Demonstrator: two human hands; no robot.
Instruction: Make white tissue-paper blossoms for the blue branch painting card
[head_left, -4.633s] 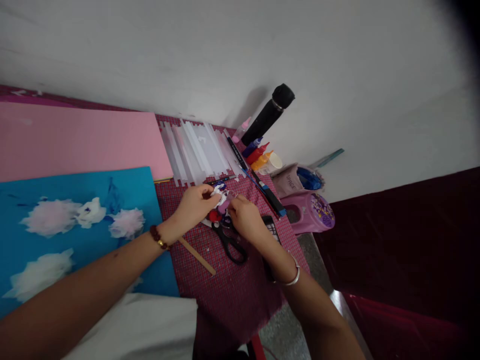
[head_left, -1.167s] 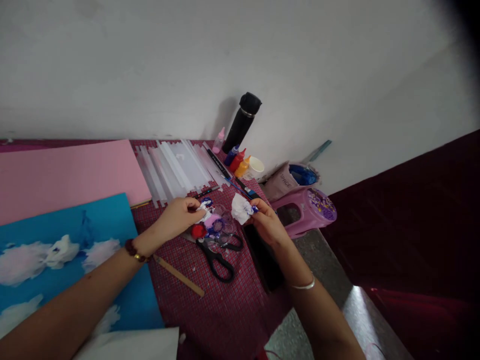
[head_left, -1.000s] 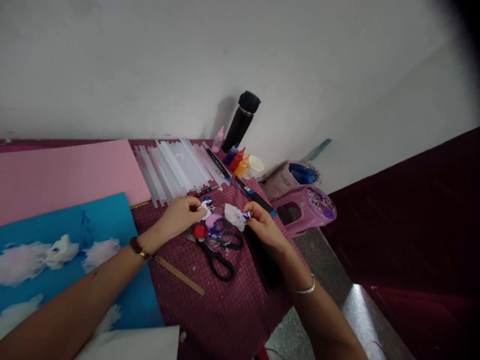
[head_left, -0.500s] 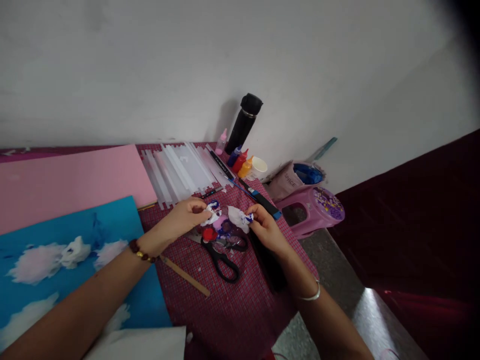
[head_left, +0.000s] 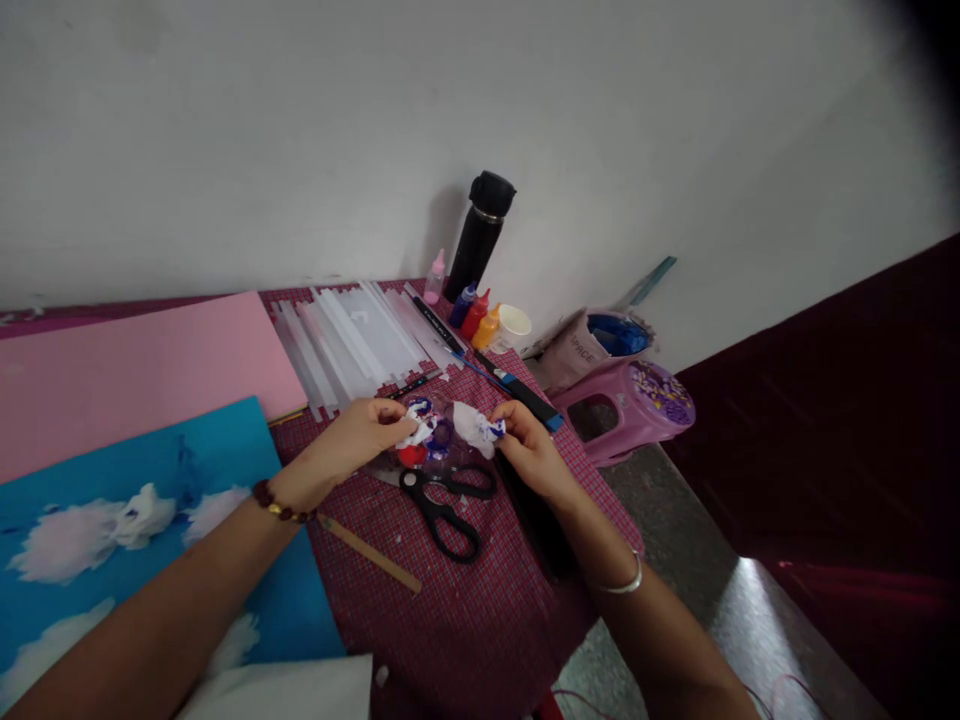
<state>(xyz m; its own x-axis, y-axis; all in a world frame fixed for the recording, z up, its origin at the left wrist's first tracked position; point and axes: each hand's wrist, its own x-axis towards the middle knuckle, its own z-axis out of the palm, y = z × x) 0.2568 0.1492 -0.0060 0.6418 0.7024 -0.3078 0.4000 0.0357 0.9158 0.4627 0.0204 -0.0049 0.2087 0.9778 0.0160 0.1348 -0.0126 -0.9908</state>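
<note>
My left hand (head_left: 373,432) pinches a crumpled piece of white tissue (head_left: 417,428) with blue-purple smears, over the paint palette (head_left: 442,435). Between the thumb and fingers of my right hand (head_left: 529,445) is another piece of tissue (head_left: 474,426), its gripped end stained blue. Blobs of red and purple paint show on the palette between the hands. Black-handled scissors (head_left: 442,510) lie just below it. To the left, a blue sheet (head_left: 247,450) carries pale pink and white tissue puffs (head_left: 71,540) and a loose crumpled tissue (head_left: 145,517).
Behind my hands lie translucent strips (head_left: 352,340), a marker (head_left: 431,320) and a blue-black cutter (head_left: 525,398). Paint bottles (head_left: 474,315), a paper cup (head_left: 514,325) and a black flask (head_left: 480,235) stand near the wall. A wooden stick (head_left: 371,553) and pink board (head_left: 150,375) are left; a pink stool (head_left: 615,415) is right.
Both hands keep their hold on the tissues. The left hand with its tissue has shifted slightly left over the palette. The camera view has moved a little.
</note>
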